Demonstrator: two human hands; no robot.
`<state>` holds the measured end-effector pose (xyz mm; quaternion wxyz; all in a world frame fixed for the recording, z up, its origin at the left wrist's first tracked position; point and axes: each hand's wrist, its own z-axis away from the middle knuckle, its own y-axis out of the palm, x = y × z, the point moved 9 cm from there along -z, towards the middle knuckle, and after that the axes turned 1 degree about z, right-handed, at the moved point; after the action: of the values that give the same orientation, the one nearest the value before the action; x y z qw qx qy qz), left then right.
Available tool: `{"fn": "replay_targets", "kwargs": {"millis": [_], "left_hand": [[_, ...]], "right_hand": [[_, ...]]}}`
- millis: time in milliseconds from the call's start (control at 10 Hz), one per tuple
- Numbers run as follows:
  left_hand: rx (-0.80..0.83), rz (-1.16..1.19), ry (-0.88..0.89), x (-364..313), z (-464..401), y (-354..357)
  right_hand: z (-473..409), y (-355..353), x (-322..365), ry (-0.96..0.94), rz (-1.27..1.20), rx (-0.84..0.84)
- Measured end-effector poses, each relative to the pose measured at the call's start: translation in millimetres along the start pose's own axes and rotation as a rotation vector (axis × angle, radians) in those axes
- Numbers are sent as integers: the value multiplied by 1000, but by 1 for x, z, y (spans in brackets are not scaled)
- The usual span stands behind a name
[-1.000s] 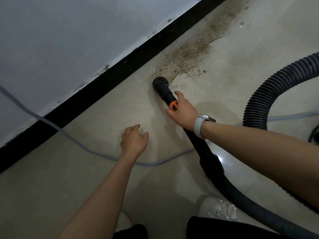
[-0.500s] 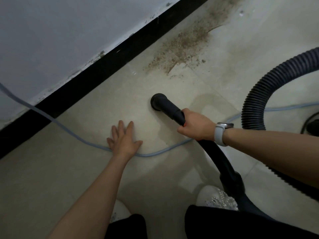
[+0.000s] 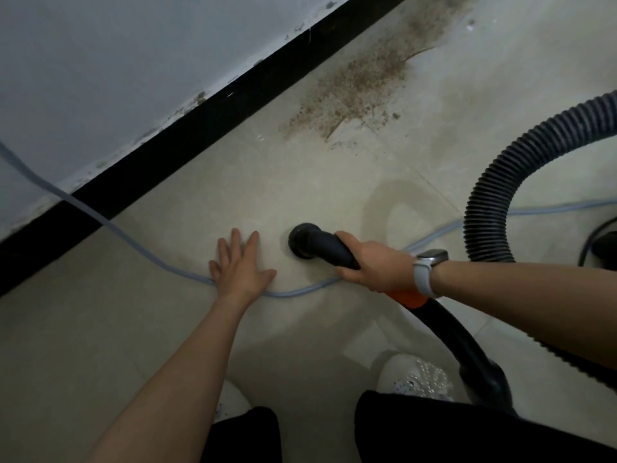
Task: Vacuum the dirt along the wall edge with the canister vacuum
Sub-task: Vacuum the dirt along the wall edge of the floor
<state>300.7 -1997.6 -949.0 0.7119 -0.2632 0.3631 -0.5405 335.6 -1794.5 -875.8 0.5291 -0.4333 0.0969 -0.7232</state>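
Two hands: right [image 3: 374, 267] grips nozzle [image 3: 312, 243]; left [image 3: 240, 265] flat on floor [image 3: 100, 329].

Dirt [image 3: 354, 85], cable [image 3: 187, 274] on floor [image 3: 100, 329]

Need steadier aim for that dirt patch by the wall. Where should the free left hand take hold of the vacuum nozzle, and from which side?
Judging by its pose, grip the bare black neck of the vacuum nozzle, between its round mouth and the right hand, coming from the left, where the left hand lies flat on the floor. The stretch is short, so fingertips probably fit best.
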Motion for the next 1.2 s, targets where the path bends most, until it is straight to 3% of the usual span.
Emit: {"fn": "replay_targets", "kwargs": {"millis": [200,400,700,800,1000,1100,1200], "left_hand": [[-14,22,-11,-3,-1,-1],[-21,18,-10,-1,-4,0],[-34,15,-18,1,-4,0],[-31,19,-20,-1,-3,-1],[-31,44,-37,-3,-3,-3],[-26,41,-43,-4,-2,-3],[-20,54,-50,-5,-1,-4]], "right_hand": [[14,10,-23,70,108,14],[18,27,-24,11,70,105],[24,12,-39,51,46,25],[15,-13,-42,98,19,-85],[-16,-73,-31,132,-160,-242],[-29,-90,-34,173,-405,-245],[-28,-74,-44,267,-382,-148]]}}
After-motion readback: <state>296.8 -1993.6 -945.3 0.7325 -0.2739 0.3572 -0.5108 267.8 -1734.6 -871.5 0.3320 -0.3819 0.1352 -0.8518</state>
